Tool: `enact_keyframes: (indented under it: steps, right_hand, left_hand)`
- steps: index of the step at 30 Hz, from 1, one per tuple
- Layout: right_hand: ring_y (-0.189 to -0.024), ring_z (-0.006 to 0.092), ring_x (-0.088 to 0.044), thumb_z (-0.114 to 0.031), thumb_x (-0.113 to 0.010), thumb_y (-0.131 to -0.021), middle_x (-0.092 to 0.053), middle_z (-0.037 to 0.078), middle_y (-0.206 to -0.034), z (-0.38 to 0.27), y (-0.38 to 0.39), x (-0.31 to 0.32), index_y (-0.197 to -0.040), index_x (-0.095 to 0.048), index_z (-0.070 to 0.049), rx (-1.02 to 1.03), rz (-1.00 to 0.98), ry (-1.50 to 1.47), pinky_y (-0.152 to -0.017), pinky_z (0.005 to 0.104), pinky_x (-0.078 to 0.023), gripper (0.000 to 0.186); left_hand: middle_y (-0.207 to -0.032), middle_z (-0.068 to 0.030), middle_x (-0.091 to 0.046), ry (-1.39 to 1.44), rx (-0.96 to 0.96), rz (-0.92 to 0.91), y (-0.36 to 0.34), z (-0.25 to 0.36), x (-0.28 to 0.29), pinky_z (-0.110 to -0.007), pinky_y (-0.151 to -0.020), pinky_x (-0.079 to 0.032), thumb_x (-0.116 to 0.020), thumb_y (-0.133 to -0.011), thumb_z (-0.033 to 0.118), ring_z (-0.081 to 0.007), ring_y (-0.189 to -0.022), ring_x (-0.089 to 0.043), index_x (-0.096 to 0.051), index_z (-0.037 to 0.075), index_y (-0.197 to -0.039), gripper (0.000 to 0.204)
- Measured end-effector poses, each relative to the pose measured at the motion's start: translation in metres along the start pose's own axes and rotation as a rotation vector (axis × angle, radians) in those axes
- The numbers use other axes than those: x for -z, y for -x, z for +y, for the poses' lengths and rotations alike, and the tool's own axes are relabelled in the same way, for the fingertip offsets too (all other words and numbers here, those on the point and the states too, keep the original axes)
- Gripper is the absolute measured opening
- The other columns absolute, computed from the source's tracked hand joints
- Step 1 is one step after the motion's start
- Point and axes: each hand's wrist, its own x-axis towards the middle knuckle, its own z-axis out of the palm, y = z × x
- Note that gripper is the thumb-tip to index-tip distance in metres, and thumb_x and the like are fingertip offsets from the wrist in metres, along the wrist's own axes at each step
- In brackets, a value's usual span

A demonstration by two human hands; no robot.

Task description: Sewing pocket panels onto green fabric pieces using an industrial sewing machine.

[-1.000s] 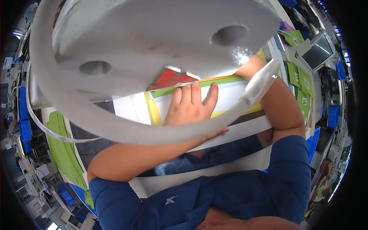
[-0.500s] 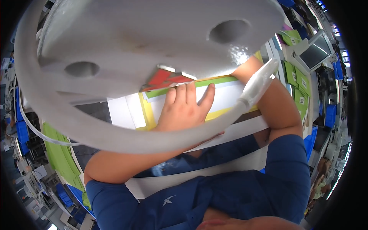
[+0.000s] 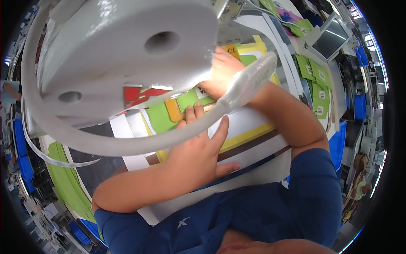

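My left hand [image 3: 196, 150] lies with fingers spread, its fingertips on a green fabric piece [image 3: 188, 100] with a white label. An orange-yellow strip [image 3: 173, 111] borders that piece. Beneath is a flat sheet or frame with yellow edges [image 3: 249, 137] and a white middle. Farther up, my right hand [image 3: 223, 72] reaches over the same work. The white machine head [image 3: 127, 55], which looks like a sewing machine, hides its fingers, so I cannot tell whether they grip anything. A white lamp on a bendy arm [image 3: 253, 78] crosses in front of the right wrist.
Stacked green pieces [image 3: 63, 178] lie at the left. More labelled green pieces [image 3: 319, 95] lie at the right, below a small screen [image 3: 332, 38]. Red-and-silver parts [image 3: 141, 95] sit on the machine's near edge. A blue bin [image 3: 337, 142] stands beside my right elbow.
The machine head now appears farther left in view. My right hand, hidden before, has come partly into sight. The labelled green piece and its orange-yellow strip now show by my left fingertips.
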Motion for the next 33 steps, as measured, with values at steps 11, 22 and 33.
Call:
enact_keyframes:
  steps: [11,22,33]
  right_hand:
    - [-0.100,0.0264,-0.068,-0.026,-0.072,-0.072,-0.073,0.004,-0.096,-0.024,0.016,-0.007,-0.099,-0.084,-0.017,-0.062,0.154,-0.025,-0.096,0.0381,-0.050,0.031]
    - [-0.091,0.0261,-0.065,-0.016,-0.079,-0.077,-0.063,0.005,-0.091,-0.014,0.041,0.064,-0.111,-0.082,-0.013,-0.221,0.065,-0.064,-0.080,0.0400,-0.051,0.035]
    - [-0.092,0.0351,-0.065,-0.022,-0.075,-0.092,-0.064,0.014,-0.096,-0.019,0.085,0.069,-0.117,-0.073,-0.005,-0.455,-0.089,-0.148,-0.083,0.0464,-0.053,0.030]
  left_hand:
    - [-0.145,-0.0528,-0.042,0.046,-0.044,-0.071,0.016,0.013,0.000,-0.059,-0.110,-0.040,-0.068,-0.086,0.078,-0.0642,-0.135,-0.046,-0.051,0.006,-0.156,0.103]
    - [-0.144,-0.0445,-0.050,-0.059,0.026,0.073,0.011,0.010,-0.002,-0.052,-0.102,-0.046,-0.078,-0.082,0.068,-0.0547,-0.130,-0.056,-0.055,0.008,-0.153,0.096]
    - [-0.141,-0.0346,-0.056,-0.115,0.162,-0.085,-0.001,0.002,0.011,-0.047,-0.097,-0.046,-0.082,-0.082,0.062,-0.0436,-0.126,-0.060,-0.058,0.003,-0.150,0.093]
